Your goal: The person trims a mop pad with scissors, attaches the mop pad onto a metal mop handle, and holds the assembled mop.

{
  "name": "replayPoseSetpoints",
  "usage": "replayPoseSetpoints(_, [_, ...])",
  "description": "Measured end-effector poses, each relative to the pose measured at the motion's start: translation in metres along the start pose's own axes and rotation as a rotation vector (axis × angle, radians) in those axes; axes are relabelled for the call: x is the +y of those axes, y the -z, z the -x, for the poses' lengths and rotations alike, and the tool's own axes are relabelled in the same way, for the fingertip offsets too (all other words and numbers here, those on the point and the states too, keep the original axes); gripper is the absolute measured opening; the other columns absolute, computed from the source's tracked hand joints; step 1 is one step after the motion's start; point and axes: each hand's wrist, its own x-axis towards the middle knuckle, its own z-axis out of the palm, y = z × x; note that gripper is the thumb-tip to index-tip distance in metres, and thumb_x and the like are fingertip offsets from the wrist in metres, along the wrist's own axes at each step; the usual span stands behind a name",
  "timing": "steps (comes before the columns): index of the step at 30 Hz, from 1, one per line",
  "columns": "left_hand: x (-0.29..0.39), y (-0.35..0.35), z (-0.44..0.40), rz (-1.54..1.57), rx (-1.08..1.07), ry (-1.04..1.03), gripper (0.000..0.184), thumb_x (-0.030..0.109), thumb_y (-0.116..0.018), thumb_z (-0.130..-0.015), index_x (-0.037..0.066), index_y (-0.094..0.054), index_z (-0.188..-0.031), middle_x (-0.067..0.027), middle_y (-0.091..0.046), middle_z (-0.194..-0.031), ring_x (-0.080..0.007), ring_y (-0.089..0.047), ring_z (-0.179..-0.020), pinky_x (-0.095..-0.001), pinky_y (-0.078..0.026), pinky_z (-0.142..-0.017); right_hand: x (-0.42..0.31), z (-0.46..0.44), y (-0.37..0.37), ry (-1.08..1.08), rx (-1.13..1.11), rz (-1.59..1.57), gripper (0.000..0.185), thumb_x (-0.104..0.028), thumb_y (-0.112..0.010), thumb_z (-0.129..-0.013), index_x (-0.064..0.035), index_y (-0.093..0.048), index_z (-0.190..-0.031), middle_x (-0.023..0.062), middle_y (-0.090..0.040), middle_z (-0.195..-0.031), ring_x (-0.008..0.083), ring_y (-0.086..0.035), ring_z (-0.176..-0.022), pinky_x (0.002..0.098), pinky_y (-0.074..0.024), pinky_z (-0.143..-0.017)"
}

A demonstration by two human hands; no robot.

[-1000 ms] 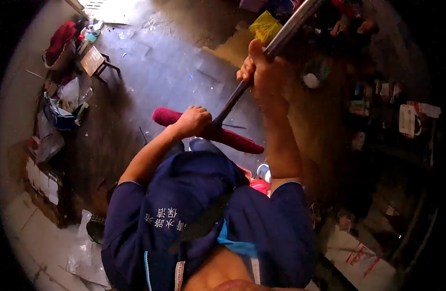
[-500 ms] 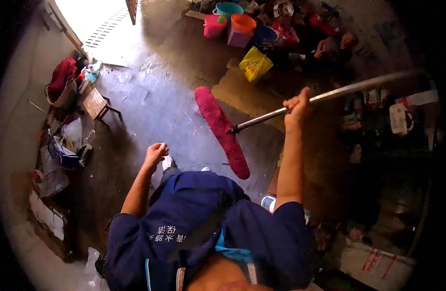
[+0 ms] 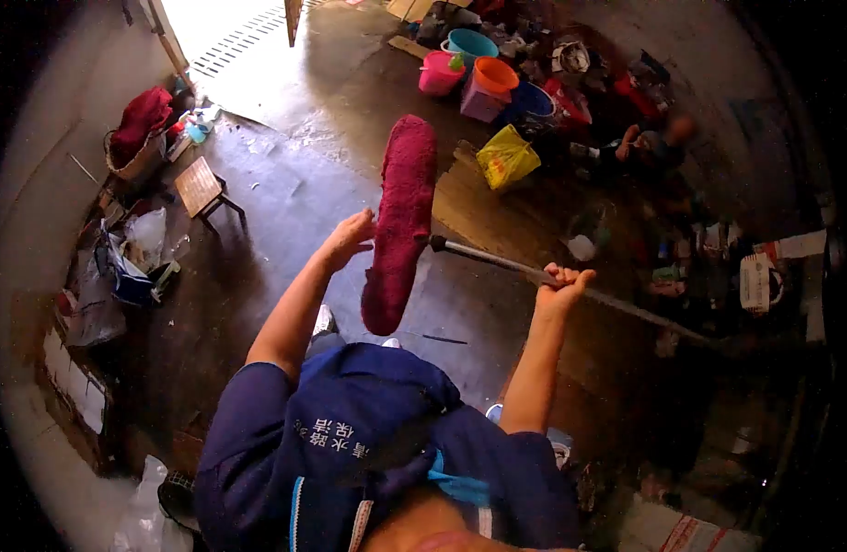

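Observation:
A flat mop with a long, dark-red fluffy head [image 3: 407, 198] is raised in front of me, its head standing nearly upright in the view. My right hand [image 3: 563, 289] is closed around the metal mop pole [image 3: 488, 257], which slants down to the right past my wrist. Just left of the mop head is my left hand [image 3: 351, 241], open, fingers stretched toward the red pile. Whether its fingertips touch the fabric is hard to tell.
A small wooden stool [image 3: 200, 189] stands to the left, near a basket with red cloth [image 3: 140, 133]. Ahead are an orange bucket [image 3: 495, 75], a pink bucket [image 3: 439, 74] and a yellow bag [image 3: 507, 158]. Another person [image 3: 651, 145] is at the right.
The mop head has swung closer to upright and the pole's far end has dropped. My left hand has moved up and right to the mop head, its fingers opening. My right hand has lowered.

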Motion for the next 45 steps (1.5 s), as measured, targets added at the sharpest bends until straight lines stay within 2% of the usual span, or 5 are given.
replayPoseSetpoints(11, [0.046,0.017,-0.025,-0.056,0.278,-0.181,0.02,0.023,-0.062,-0.088,0.003,-0.066,-0.09,0.0025,-0.062,-0.078,-0.0073,-0.054,-0.066,-0.0245,-0.045,-0.06,0.057,0.025,0.039,-0.738,-0.042,-0.011,0.038,-0.041,-0.054,-0.091,-0.0048,-0.058,-0.078,0.0178,-0.064,-0.09,0.0325,-0.063,-0.088,0.0492,-0.0507,-0.084])
replayPoseSetpoints(20, [0.08,0.159,-0.021,0.114,0.174,-0.187,0.04,0.031,-0.049,-0.096,0.001,-0.052,-0.121,-0.0054,-0.06,-0.114,-0.0158,-0.058,-0.1,-0.0313,-0.046,-0.087,0.127,0.083,-0.008,-0.793,-0.2,0.333,0.039,-0.044,-0.059,-0.087,-0.0047,-0.062,-0.089,0.0197,-0.065,-0.101,0.0331,-0.063,-0.093,0.0464,-0.0528,-0.082])
replayPoseSetpoints(34, [0.162,0.25,-0.016,0.243,0.298,-0.08,0.037,0.003,-0.07,-0.078,0.0,-0.058,-0.112,-0.0073,-0.066,-0.089,-0.0149,-0.064,-0.069,-0.0278,-0.054,-0.061,0.209,0.146,-0.083,-0.868,-0.249,0.373,0.03,-0.032,-0.057,-0.09,-0.0035,-0.062,-0.095,0.0226,-0.063,-0.105,0.0324,-0.063,-0.094,0.0418,-0.0557,-0.079])
replayPoseSetpoints(39, [0.14,0.307,-0.047,-0.27,0.315,0.123,0.062,0.049,-0.058,-0.087,0.011,-0.043,-0.132,-0.0079,-0.056,-0.112,-0.0165,-0.056,-0.093,-0.0341,-0.048,-0.075,0.226,0.12,-0.11,-0.716,-0.313,0.489,0.023,-0.024,-0.058,-0.089,-0.0028,-0.056,-0.097,0.0234,-0.061,-0.108,0.0318,-0.063,-0.094,0.0414,-0.0565,-0.08])
replayPoseSetpoints(45, [0.119,0.327,-0.015,-0.041,0.17,0.332,0.067,0.062,-0.039,-0.09,0.007,-0.047,-0.127,-0.0103,-0.054,-0.124,-0.0226,-0.057,-0.1,-0.0413,-0.043,-0.085,0.263,0.047,-0.152,-0.62,-0.41,0.526,0.022,-0.021,-0.057,-0.089,-0.0012,-0.055,-0.098,0.0223,-0.062,-0.106,0.0281,-0.063,-0.093,0.0383,-0.0569,-0.08])
